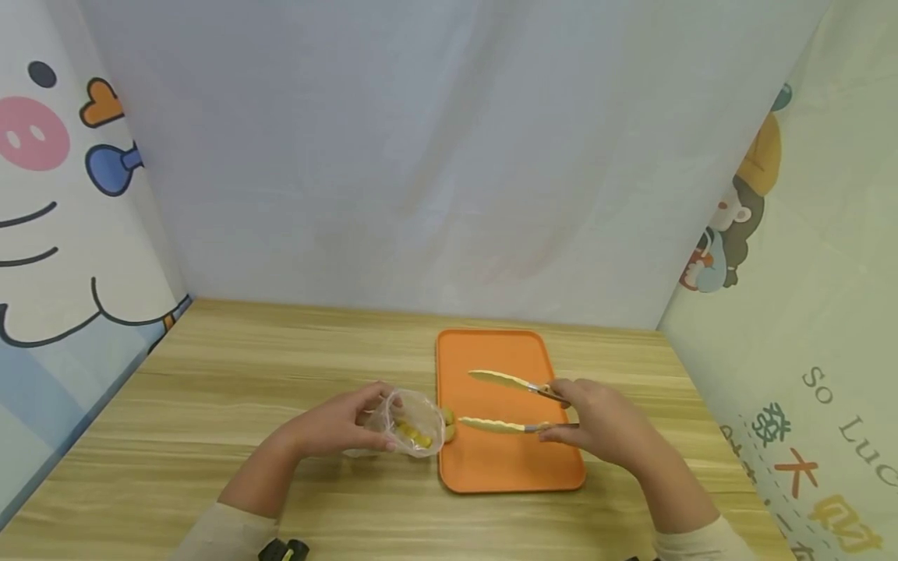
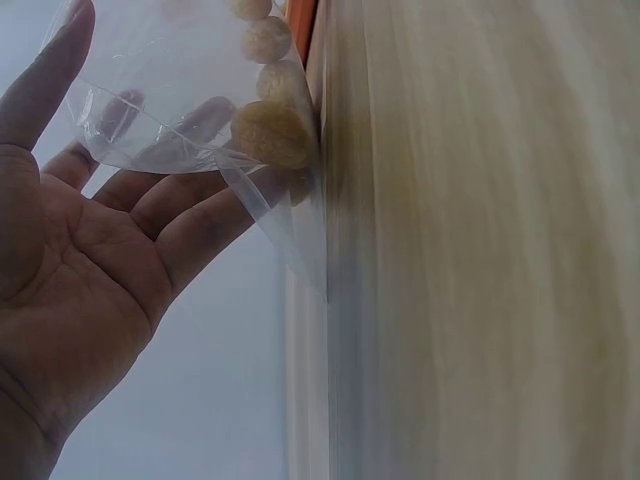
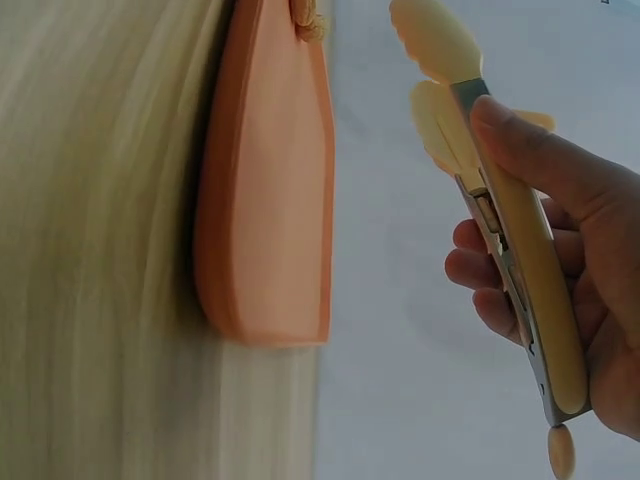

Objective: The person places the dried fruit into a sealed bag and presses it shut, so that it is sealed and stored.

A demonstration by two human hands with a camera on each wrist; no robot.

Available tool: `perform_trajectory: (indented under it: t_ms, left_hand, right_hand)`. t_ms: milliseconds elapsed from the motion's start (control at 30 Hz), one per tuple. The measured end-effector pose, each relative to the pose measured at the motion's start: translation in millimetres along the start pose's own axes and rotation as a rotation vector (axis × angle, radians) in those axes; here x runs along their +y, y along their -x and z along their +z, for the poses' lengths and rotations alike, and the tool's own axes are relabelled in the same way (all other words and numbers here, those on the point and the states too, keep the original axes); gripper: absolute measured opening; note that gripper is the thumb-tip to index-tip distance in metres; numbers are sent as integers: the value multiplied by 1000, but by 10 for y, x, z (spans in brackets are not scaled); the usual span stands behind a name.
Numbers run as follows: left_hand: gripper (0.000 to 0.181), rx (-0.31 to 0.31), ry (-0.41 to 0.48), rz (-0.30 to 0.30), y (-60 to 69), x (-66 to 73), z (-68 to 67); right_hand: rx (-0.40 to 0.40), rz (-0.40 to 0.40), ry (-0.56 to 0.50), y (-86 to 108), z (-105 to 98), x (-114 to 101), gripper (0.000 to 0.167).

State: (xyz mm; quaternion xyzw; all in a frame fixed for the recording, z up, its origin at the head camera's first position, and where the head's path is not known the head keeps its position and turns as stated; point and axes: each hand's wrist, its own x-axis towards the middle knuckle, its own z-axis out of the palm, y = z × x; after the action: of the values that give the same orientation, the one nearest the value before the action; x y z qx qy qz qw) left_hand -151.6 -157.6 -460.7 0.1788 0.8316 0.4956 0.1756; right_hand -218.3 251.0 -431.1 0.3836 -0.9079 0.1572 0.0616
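My left hand [image 1: 344, 421] holds a clear plastic bag [image 1: 424, 401], thumb on one side and fingers on the other. The bag's mouth gapes toward the tray, and inside lie several round tan walnuts [image 2: 270, 133]. My right hand [image 1: 596, 421] grips a pair of tongs [image 1: 498, 426] with cream tips and tan handles. The tongs' arms are spread apart above the orange tray [image 1: 508, 467], with nothing between the tips. On the tray's left edge, beside the bag's mouth, sit walnuts [image 1: 449, 427], partly hidden by the bag.
The wood-grain table [image 1: 245, 351] extends around the tray on all sides. A pale cloth backdrop [image 1: 421, 171] hangs behind it, and printed cartoon sheets [image 1: 63, 257] flank the left and right.
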Motion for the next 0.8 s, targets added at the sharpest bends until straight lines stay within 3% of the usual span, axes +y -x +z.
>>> perform_trajectory:
  t_ms: [433,800]
  left_hand:
    - [55,3,-4,-6,-8,-27,4]
    - [55,13,4,-16,-29,-62,9]
  right_hand:
    - [-107,60,-84,43,209,-67,72]
    - [-121,81,-85,72,345,-50,76]
